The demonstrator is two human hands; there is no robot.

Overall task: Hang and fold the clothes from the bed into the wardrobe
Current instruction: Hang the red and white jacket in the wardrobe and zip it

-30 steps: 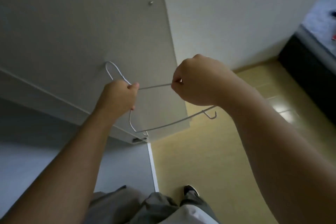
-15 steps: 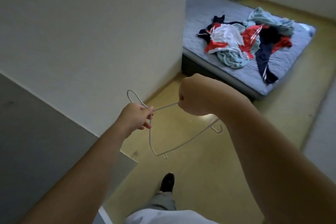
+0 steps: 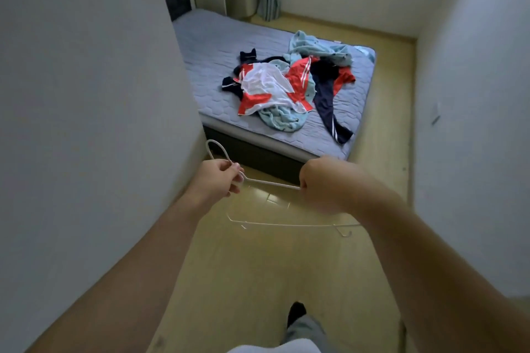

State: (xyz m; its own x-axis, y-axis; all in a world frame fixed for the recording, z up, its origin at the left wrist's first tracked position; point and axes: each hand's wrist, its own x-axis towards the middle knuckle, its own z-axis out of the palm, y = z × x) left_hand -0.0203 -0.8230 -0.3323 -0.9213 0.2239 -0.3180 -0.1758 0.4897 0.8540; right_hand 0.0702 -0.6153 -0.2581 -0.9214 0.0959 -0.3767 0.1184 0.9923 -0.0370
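— White wire hanger (image 3: 272, 182), count one. Grip?
— Two hands on it. Left hand (image 3: 218, 180) pinches the neck below the hook; right hand (image 3: 327, 185) is fisted round the upper arm.
— Clothes?
— One heap (image 3: 275, 89) on one bed (image 3: 212, 46), well ahead of the hands, a dark leg trailing near the mattress edge.
— Room?
— Bare floor (image 3: 252, 272) runs between two walls to the bed's corner.

view swung to bed (image 3: 212, 46) + clothes (image 3: 269, 86) | hanger (image 3: 275, 183) flatter | L hand (image 3: 219, 178), R hand (image 3: 324, 183) wider apart

Bare floor (image 3: 258, 266) runs open between walls to the bed (image 3: 218, 46).
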